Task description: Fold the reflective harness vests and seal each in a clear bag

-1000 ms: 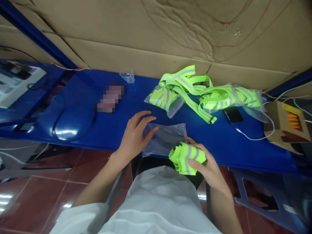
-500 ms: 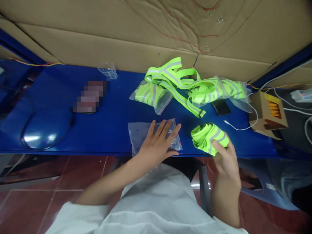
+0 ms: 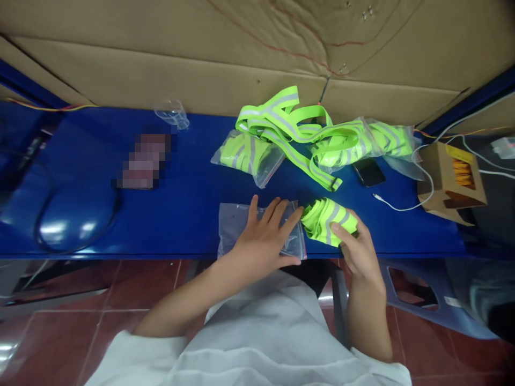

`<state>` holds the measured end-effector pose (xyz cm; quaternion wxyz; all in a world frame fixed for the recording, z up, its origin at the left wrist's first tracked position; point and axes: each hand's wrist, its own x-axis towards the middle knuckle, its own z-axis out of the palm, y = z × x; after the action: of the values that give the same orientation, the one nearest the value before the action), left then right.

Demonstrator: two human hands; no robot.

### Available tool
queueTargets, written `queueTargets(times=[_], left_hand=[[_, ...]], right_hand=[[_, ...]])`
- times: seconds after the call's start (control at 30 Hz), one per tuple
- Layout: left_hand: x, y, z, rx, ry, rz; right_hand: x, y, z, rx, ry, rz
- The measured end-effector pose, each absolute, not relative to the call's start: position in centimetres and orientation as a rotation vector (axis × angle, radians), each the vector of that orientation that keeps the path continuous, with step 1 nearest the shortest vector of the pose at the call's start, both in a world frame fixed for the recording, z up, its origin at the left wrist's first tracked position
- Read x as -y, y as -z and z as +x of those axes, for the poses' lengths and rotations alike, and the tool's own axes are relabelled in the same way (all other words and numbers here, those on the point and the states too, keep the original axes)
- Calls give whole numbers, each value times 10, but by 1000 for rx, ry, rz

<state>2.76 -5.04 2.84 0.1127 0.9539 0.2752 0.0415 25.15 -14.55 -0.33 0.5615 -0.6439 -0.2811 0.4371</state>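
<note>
My left hand (image 3: 263, 233) lies spread over a clear plastic zip bag (image 3: 231, 225) at the front edge of the blue table. In my right hand (image 3: 360, 244) is a folded bundle of neon yellow reflective strap (image 3: 325, 221), gripped at its right side. The bundle's left end is beside the bag's red-striped opening, close to my left fingertips. Behind the hands, a bagged strap bundle (image 3: 245, 154) lies on the table, with a loose yellow strap (image 3: 281, 115) running to the right over more bagged straps (image 3: 392, 140).
A black phone (image 3: 369, 172) and a white cable (image 3: 398, 208) lie right of the straps, near an open cardboard box (image 3: 450, 177). At left are a pixelated flat object (image 3: 145, 161), a clear plastic piece (image 3: 173, 113) and a black cable (image 3: 44, 214).
My right hand has moved left with the strap bundle, bringing it up to the bag's opening. My left hand remains spread on the bag. The view has shifted slightly.
</note>
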Motion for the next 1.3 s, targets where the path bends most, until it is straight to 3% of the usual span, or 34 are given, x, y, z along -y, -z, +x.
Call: queueTargets(times=[0.27, 0.5, 0.93, 1.13, 1.3], left_hand=[[53, -23, 33, -799, -132, 2727], [50, -21, 19, -677, -391, 2751], [55, -29, 19, -507, -482, 2862], [56, -28, 17, -403, -478, 2872], [51, -26, 15, -368, -610, 2980]], right_hand=[[146, 3, 253, 674, -1033, -1563], [153, 0, 256, 565, -1092, -1513], [148, -53, 250, 1233, -1142, -1752], [139, -53, 256, 1217, -1321, -1583], [140, -54, 242, 1228, -1196, -1627]])
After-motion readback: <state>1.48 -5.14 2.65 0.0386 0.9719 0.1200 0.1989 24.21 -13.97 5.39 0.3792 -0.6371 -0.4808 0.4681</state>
